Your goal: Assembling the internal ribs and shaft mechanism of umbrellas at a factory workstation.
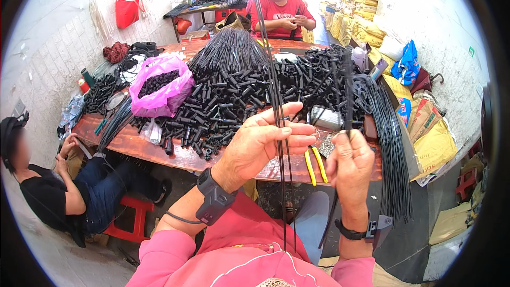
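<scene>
Several long, thin black rods (277, 90) stand nearly upright in front of me, caught between the thumb and straightened fingers of my left hand (260, 141). My right hand (351, 165) is a closed fist around another bundle of black rods (348, 85), blurred at the top. Beyond both hands, a wide heap of short black tubular plastic parts (228, 103) covers much of the red-brown table (239, 165). Yellow-handled pliers (316, 166) lie by the near edge, between my hands. A clear-wrapped silvery block (326, 118) sits just past them.
A pink plastic bag (161, 87) holds small black parts. Black rods fan out at the back (228, 50) and hang over the right edge (390, 149). One person (284, 16) works across the table; another (58, 191) sits at left near a red stool (133, 218). Yellow sacks (433, 146) line the right.
</scene>
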Available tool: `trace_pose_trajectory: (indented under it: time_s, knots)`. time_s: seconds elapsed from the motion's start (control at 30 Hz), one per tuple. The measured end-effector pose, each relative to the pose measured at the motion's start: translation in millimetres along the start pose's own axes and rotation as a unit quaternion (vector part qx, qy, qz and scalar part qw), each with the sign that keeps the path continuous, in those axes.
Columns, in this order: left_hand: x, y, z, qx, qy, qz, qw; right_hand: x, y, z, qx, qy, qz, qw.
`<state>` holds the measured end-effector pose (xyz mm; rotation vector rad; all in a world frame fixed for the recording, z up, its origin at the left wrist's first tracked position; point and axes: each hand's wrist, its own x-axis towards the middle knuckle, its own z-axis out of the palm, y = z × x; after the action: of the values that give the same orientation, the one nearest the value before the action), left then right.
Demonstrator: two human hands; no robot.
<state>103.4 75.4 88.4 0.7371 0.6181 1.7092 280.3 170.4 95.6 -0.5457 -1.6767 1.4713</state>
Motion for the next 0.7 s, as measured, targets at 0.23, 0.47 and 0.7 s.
trace_pose_trajectory:
  time_s: [0.23, 0.47, 0.7]
  knots:
    - [6, -10, 19, 0.007, 0.045, -0.020, 0.999, -18, 26, -3, -0.151, -0.049, -0.051, 0.986]
    - [-4, -17, 39, 0.055, 0.088, -0.029, 0.994, -46, 29, -3, -0.134, -0.221, -0.093, 0.961]
    - [5, 2, 34, 0.044, 0.008, 0.033, 0.998, 42, 77, -179, -0.491, 0.093, 0.051, 0.865]
